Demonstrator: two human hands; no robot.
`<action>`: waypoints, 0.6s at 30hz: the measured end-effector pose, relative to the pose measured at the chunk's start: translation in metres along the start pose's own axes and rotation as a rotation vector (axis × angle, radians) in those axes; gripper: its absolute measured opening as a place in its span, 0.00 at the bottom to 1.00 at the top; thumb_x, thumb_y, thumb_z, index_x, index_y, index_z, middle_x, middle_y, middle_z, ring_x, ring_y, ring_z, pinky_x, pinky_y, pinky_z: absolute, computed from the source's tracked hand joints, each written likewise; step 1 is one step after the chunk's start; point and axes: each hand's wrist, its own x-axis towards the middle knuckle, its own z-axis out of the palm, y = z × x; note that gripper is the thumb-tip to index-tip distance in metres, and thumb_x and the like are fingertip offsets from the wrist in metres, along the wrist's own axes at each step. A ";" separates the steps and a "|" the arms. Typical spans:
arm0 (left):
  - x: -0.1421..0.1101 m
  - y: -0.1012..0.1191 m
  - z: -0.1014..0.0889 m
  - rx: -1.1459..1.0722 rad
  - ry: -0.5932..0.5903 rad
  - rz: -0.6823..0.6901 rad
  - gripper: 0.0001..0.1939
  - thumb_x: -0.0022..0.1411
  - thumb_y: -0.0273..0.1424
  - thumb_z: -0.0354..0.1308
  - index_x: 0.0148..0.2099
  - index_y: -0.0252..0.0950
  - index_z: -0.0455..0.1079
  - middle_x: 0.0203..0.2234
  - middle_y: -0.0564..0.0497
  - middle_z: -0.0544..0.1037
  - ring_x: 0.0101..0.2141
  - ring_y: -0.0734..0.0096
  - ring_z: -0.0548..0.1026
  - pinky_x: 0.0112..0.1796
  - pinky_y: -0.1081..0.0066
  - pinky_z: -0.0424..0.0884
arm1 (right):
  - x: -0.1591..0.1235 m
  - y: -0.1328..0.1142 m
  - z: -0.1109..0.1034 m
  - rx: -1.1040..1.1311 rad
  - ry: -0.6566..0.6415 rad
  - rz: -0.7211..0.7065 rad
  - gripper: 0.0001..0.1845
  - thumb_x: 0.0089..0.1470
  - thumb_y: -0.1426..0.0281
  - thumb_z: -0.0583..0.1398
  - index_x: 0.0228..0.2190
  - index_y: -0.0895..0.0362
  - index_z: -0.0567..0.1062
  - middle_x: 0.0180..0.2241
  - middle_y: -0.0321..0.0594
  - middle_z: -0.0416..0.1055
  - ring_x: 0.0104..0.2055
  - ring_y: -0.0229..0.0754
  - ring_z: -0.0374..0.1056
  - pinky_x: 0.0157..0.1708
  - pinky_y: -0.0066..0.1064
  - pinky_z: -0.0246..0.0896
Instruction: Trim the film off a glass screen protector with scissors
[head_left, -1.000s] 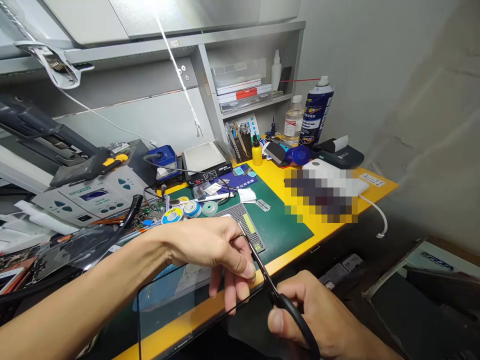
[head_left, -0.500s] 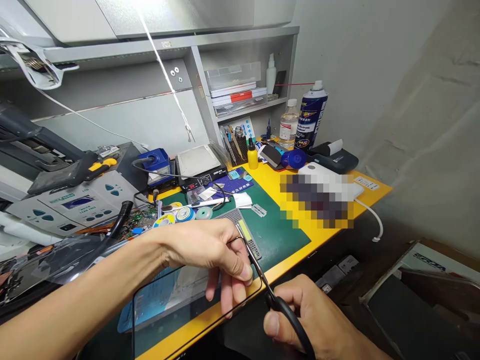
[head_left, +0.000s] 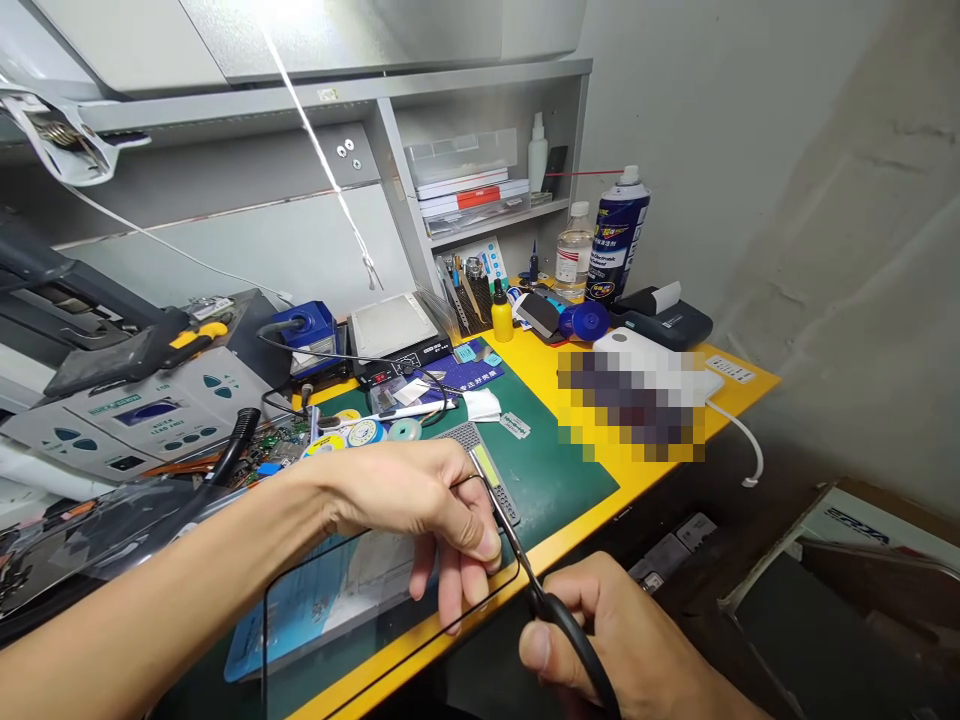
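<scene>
My left hand (head_left: 442, 515) reaches in from the left, thumb and bent index finger pinching the edge of a clear phone screen protector (head_left: 265, 650) with a thin black border. Its other fingers hang loosely below. The protector is held tilted over the desk's front edge. My right hand (head_left: 607, 625) grips scissors (head_left: 579, 640) by their black handles. The slim blades point up and away, lying close beside my left thumb at the protector's border. The blades look nearly closed; whether they touch the border I cannot tell.
A green mat (head_left: 570, 480) covers part of the yellow desk (head_left: 652, 478). On the mat lie a perforated metal plate (head_left: 491, 470), a razor blade (head_left: 515, 425) and a blue packet (head_left: 300, 625). A spray can (head_left: 619, 240) stands behind; a soldering station (head_left: 142, 410) is at left.
The camera view has shifted slightly. Both hands keep nearly the same pose, and the scissors remain at the protector's edge; the right hand sits a touch further left in view.
</scene>
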 end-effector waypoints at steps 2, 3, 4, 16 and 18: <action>0.001 0.000 -0.001 -0.002 0.000 -0.004 0.14 0.56 0.40 0.68 0.31 0.33 0.76 0.29 0.43 0.85 0.24 0.65 0.82 0.22 0.74 0.71 | 0.000 0.000 0.000 -0.011 0.004 0.002 0.34 0.51 0.42 0.63 0.18 0.58 0.64 0.15 0.35 0.66 0.17 0.30 0.59 0.16 0.21 0.48; 0.001 0.000 -0.001 -0.003 0.000 -0.004 0.14 0.56 0.40 0.68 0.31 0.33 0.76 0.29 0.43 0.85 0.24 0.65 0.82 0.22 0.74 0.71 | 0.001 0.000 0.000 -0.016 0.007 0.002 0.34 0.51 0.41 0.63 0.17 0.58 0.64 0.15 0.35 0.66 0.17 0.30 0.59 0.16 0.21 0.48; 0.002 0.000 -0.002 -0.003 0.000 -0.001 0.13 0.55 0.40 0.68 0.31 0.33 0.76 0.28 0.43 0.85 0.23 0.65 0.81 0.21 0.74 0.71 | 0.001 0.001 0.000 -0.020 0.009 0.002 0.34 0.51 0.41 0.63 0.17 0.58 0.64 0.15 0.35 0.66 0.17 0.30 0.59 0.16 0.21 0.48; 0.008 -0.005 -0.002 -0.003 0.026 0.042 0.11 0.57 0.35 0.65 0.28 0.33 0.76 0.27 0.44 0.84 0.22 0.66 0.80 0.20 0.74 0.68 | 0.004 0.008 -0.002 -0.007 0.026 -0.020 0.35 0.50 0.40 0.63 0.17 0.58 0.64 0.15 0.34 0.65 0.16 0.29 0.57 0.16 0.22 0.45; 0.009 -0.006 -0.003 -0.001 0.029 0.046 0.10 0.56 0.36 0.66 0.29 0.33 0.76 0.26 0.45 0.84 0.21 0.66 0.80 0.19 0.74 0.68 | 0.005 0.008 -0.002 -0.006 0.026 -0.025 0.36 0.50 0.39 0.62 0.17 0.58 0.64 0.15 0.33 0.65 0.16 0.29 0.56 0.16 0.22 0.43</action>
